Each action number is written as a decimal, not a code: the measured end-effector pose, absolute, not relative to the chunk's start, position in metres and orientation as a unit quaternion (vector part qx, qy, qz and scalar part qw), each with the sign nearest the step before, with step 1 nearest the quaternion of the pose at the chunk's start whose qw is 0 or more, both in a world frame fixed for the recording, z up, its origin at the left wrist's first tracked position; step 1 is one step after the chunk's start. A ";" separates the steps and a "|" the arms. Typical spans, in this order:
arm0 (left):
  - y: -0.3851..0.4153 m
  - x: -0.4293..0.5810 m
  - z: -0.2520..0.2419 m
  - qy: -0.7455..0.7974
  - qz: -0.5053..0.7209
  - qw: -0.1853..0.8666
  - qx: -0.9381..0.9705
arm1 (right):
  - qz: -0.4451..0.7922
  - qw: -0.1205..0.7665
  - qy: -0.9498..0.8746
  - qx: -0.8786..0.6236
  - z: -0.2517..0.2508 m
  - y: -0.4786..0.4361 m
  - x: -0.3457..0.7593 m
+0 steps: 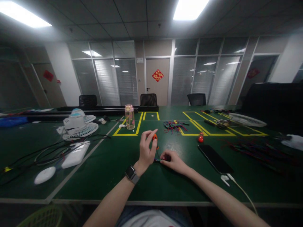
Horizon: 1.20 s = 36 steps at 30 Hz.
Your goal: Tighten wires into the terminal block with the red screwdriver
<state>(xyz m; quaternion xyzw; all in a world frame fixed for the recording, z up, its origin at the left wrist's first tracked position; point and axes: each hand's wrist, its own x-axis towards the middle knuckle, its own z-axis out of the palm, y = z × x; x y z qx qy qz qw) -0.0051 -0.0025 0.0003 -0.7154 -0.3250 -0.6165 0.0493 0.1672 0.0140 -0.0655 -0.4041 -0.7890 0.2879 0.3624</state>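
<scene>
Only partly visible: orange object in left hand

Big green table, yellow lines marked on it, loads of stuff: white fan and mouse on the left, pinkish bottle, wire pile near the middle, black phone over right.

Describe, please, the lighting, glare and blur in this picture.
Head view: the rectangular white ceiling lights are overexposed; head view: tall glass panels reflect lights, and the dark green tabletop shows sheen; head view: the small multicoloured piece at the bare right hand looks too soft to identify.
</scene>
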 end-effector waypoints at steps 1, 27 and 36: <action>-0.002 -0.005 0.000 -0.322 -0.615 0.043 -0.718 | 0.288 0.362 -0.789 -0.404 -0.065 0.014 0.167; 0.003 -0.005 -0.005 -0.333 -0.626 0.064 -0.702 | 0.274 0.360 -0.790 -0.413 -0.063 0.013 0.166; 0.002 -0.005 -0.002 -0.318 -0.624 0.029 -0.713 | 0.283 0.359 -0.789 -0.410 -0.061 0.011 0.166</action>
